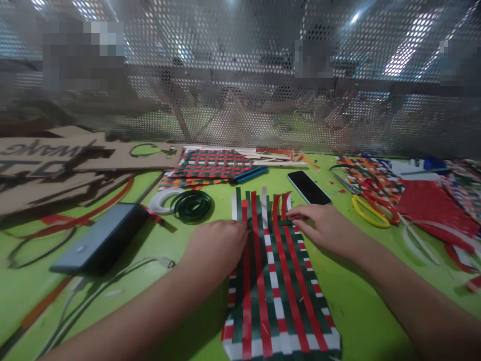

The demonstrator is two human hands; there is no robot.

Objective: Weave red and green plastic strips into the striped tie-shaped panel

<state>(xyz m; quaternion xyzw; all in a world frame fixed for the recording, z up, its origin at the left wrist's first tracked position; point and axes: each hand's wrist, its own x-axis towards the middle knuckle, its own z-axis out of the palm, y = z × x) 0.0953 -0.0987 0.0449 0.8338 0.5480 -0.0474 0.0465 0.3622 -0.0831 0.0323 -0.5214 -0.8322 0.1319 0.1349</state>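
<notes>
A mat woven from red, white and dark green strips (276, 281) lies lengthwise before me, its far strip ends loose and fanned out. My left hand (216, 248) is closed at the mat's upper left edge, with its fingertips bent over the red strips; what lies beneath them is hidden. At the upper right edge, my right hand (325, 225) pinches the end of a short dark green cross strip (286, 222), thumb and fingers close together. That strip crosses over some of the red lengthwise strips.
Left are a dark power bank (101, 240) with a white cable, a green strip coil (191, 206), a white roll (160, 200) and cardboard (45, 160). Beyond lie a phone (308, 187), a blue cutter (250, 174) and another woven mat (210, 163). Scissors (372, 208) lie right. A perforated screen (240, 115) stands behind.
</notes>
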